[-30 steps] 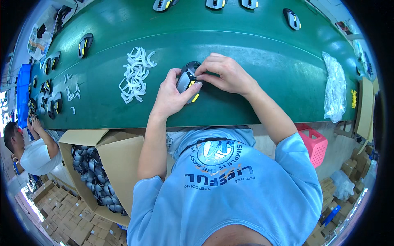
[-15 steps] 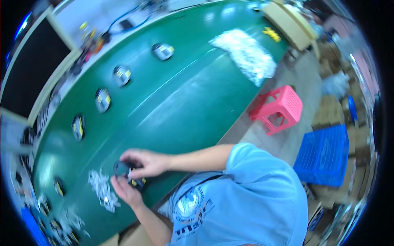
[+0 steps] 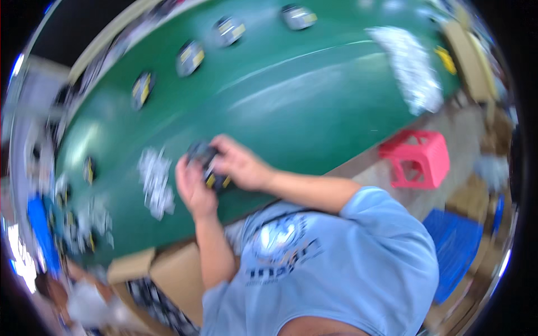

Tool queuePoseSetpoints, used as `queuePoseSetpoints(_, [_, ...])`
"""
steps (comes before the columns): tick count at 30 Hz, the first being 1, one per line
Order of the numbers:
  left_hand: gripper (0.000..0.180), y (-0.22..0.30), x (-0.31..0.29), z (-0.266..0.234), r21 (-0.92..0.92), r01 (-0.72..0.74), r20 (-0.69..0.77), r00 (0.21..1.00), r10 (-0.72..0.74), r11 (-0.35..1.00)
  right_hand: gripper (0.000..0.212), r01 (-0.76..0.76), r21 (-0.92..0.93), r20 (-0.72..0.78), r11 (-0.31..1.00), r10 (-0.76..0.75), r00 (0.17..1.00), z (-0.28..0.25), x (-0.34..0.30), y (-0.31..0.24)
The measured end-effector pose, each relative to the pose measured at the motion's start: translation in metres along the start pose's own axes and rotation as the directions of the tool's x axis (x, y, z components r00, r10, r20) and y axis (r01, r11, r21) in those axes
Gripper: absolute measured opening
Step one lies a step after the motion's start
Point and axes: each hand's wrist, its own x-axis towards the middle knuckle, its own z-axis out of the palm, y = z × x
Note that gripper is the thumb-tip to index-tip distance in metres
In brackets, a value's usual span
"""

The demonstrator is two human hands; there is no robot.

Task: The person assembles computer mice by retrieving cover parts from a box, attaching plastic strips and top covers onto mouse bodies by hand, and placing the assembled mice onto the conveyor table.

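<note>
Both my hands are together above the near part of the green table (image 3: pixel 269 140). They hold a dark round piece (image 3: pixel 203 151) with yellow marks on its lower part; blur and my fingers hide its exact kind. My left hand (image 3: pixel 196 187) grips it from the left, fingers pointing up. My right hand (image 3: pixel 240 167) is closed on it from the right, thumb and fingers at its side. A loose pile of clear-white strips (image 3: pixel 156 183) lies just left of my left hand. Similar dark discs with silver and yellow faces, such as this disc (image 3: pixel 190 58), stand spaced along the far side.
Clear plastic bags (image 3: pixel 412 70) and a yellow item (image 3: pixel 445 59) lie at the table's right end. A pink stool (image 3: pixel 421 159) and a blue crate (image 3: pixel 453 246) stand right. A cardboard box (image 3: pixel 179 274) holds dark pieces below the table edge. Another person (image 3: pixel 84 297) is at lower left.
The view has turned and shifted, so the table things appear higher and further right. My hands still hold the dark round piece together.
</note>
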Motion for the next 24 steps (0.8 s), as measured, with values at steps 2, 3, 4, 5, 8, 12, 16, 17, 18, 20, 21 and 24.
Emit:
queuePoseSetpoints(2, [0.028,0.008,0.001,0.015,0.001,-0.022,0.019,1.0,0.022,1.0,0.035,-0.096,0.067,-0.104,0.993,0.102,0.989,0.0,0.0,-0.003])
queuePoseSetpoints(3, [0.023,0.014,0.003,0.019,0.028,-0.074,0.06,0.996,0.072,0.997,0.036,-0.125,0.116,-0.131,0.985,0.14,0.981,-0.001,0.002,-0.004])
queuePoseSetpoints(4, [0.02,0.012,0.002,0.018,-0.013,-0.058,0.06,0.996,0.059,0.998,0.034,-0.132,0.199,-0.105,0.971,0.155,0.982,0.002,0.0,-0.005])
queuePoseSetpoints(5, [0.019,0.014,0.003,0.018,-0.104,-0.036,0.053,0.998,0.042,0.994,0.032,-0.128,0.274,-0.085,0.953,0.157,0.984,0.003,0.003,-0.006])
queuePoseSetpoints(8, [0.02,0.015,0.0,0.012,-0.157,0.003,0.035,0.999,0.002,0.988,0.032,-0.155,0.27,-0.048,0.95,0.174,0.983,0.001,0.003,0.006])
queuePoseSetpoints(12, [0.018,0.011,-0.006,0.003,-0.206,0.07,-0.06,0.995,-0.084,0.976,0.032,-0.153,0.206,-0.072,0.967,0.171,0.983,0.015,0.007,0.014])
queuePoseSetpoints(16, [0.01,-0.006,-0.013,0.001,-0.167,0.104,-0.12,0.985,-0.125,0.98,0.036,-0.147,0.03,-0.224,0.989,0.15,0.963,0.018,0.0,0.022])
queuePoseSetpoints(17, [0.014,0.006,-0.016,0.001,-0.185,0.148,-0.109,0.979,-0.17,0.972,0.037,-0.186,0.045,-0.228,0.981,0.192,0.955,0.023,0.001,0.014])
queuePoseSetpoints(18, [0.021,0.009,-0.019,-0.004,-0.066,0.146,-0.08,0.985,-0.151,0.987,0.042,-0.228,0.109,-0.191,0.968,0.245,0.95,0.015,-0.001,0.014])
queuePoseSetpoints(20, [0.048,0.047,-0.044,-0.022,0.424,-0.003,-0.039,0.999,0.021,0.906,0.045,-0.321,0.023,-0.215,0.947,0.319,0.923,-0.008,0.003,0.005])
queuePoseSetpoints(21, [0.052,0.065,-0.059,-0.043,0.632,-0.197,-0.062,0.951,0.302,0.749,0.045,-0.36,-0.046,-0.183,0.932,0.346,0.92,-0.019,0.013,-0.004])
queuePoseSetpoints(24, [0.036,0.124,-0.101,-0.142,0.892,0.019,-0.255,0.846,0.469,0.451,0.044,-0.241,-0.571,-0.063,0.785,0.25,0.966,-0.055,0.035,-0.017])
